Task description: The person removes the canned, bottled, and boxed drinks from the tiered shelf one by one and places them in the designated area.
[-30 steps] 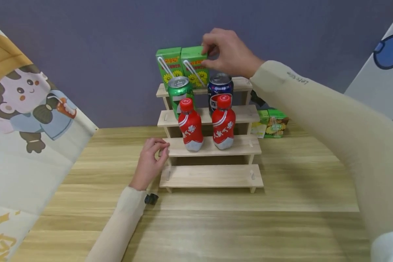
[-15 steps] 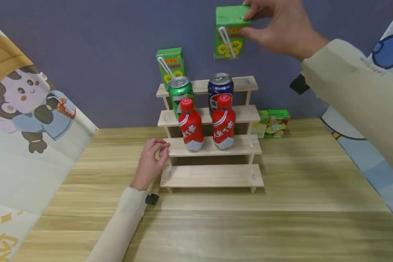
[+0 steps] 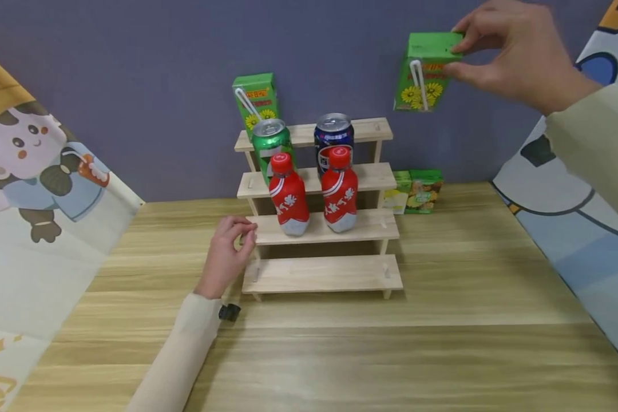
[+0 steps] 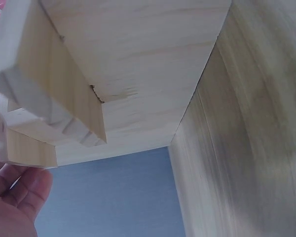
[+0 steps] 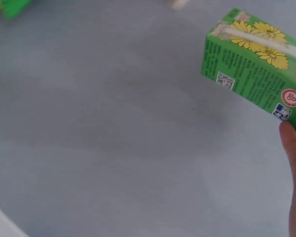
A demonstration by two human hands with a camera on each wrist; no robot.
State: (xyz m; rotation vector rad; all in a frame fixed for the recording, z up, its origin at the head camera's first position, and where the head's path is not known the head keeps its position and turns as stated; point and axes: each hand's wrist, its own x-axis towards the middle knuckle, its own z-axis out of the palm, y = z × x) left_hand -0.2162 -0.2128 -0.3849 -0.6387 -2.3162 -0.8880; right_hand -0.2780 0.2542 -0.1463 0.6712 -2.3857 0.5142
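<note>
Pinching a green juice carton (image 3: 423, 73) by its top, the right hand (image 3: 515, 54) holds it in the air above the surface's far right corner, clear of the stepped wooden rack (image 3: 319, 274). The left hand (image 3: 226, 257) rests curled fingers against the rack's left edge; a second carton (image 3: 254, 103), two cans (image 3: 270, 146) and two red bottles (image 3: 340, 197) fill its upper steps.

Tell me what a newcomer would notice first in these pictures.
Most striking is the green juice carton pinched at its top by the right hand, held in the air to the upper right of the stepped wooden rack. Next come the two red bottles side by side on the rack's second step from the bottom, with the left hand gripping that step's left end.
</note>
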